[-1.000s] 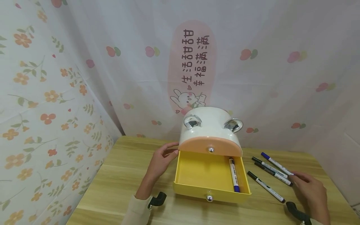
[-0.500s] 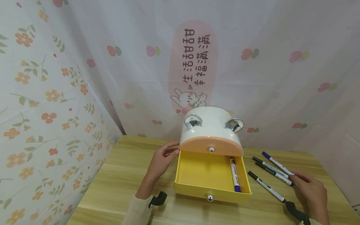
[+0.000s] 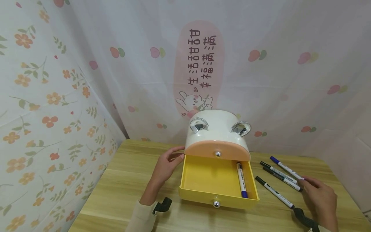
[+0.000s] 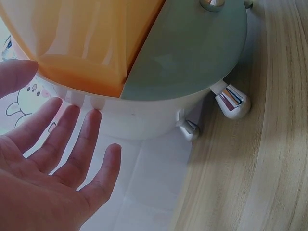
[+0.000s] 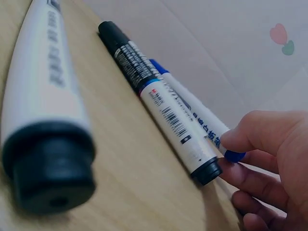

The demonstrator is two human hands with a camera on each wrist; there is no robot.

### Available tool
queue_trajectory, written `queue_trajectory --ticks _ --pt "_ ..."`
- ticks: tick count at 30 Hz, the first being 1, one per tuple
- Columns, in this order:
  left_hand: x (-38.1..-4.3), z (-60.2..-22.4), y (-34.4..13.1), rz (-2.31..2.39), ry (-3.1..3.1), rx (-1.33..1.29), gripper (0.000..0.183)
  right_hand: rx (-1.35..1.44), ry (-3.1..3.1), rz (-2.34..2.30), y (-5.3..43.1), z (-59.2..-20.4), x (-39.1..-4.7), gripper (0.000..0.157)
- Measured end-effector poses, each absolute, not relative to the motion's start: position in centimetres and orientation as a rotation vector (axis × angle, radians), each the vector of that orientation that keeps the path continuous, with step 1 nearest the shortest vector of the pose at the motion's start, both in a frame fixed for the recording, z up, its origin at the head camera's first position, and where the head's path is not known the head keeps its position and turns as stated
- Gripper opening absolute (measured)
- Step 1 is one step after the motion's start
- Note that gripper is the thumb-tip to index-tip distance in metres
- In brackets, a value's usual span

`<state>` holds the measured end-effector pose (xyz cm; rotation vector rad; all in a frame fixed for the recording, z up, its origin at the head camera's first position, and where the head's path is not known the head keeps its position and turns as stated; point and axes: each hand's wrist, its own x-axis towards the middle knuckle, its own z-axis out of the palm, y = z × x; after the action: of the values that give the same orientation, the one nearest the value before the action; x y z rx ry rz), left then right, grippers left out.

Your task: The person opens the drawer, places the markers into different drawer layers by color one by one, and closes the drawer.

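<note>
A white animal-shaped drawer box [image 3: 214, 129] stands on the table, its yellow drawer [image 3: 211, 174] pulled out. Inside the drawer, along its right wall, lies a marker [image 3: 241, 179] with a blue end. My left hand [image 3: 163, 169] is at the box's left side, fingers extended towards its white shell [image 4: 144, 118]. At the right, my right hand [image 3: 320, 195] pinches the near end of a blue-capped whiteboard marker [image 5: 192, 108] between thumb and fingers. Two black-capped markers, one white [image 3: 285, 176] and one dark-bodied [image 3: 281, 178], lie beside it.
Another black-capped marker [image 3: 274, 192] lies nearer the drawer, large and blurred in the right wrist view. A patterned curtain [image 3: 139, 80] hangs behind and left of the wooden table [image 3: 124, 183]. Black camera mounts [image 3: 307, 220] sit at both wrists.
My right fingertips and the near end of the blue-capped marker have shifted very slightly. My left hand, the box and the drawer stay where they were.
</note>
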<state>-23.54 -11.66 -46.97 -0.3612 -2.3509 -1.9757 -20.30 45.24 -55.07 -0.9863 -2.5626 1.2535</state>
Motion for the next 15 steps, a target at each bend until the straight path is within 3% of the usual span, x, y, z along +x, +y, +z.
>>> queue_trajectory --ticks 15 --pt "-23.5 -46.8 -11.7 -1.99 -2.349 -0.357 0.037 -1.037 -2.392 1.235 45.0 -53.3 -20.0 0.054"
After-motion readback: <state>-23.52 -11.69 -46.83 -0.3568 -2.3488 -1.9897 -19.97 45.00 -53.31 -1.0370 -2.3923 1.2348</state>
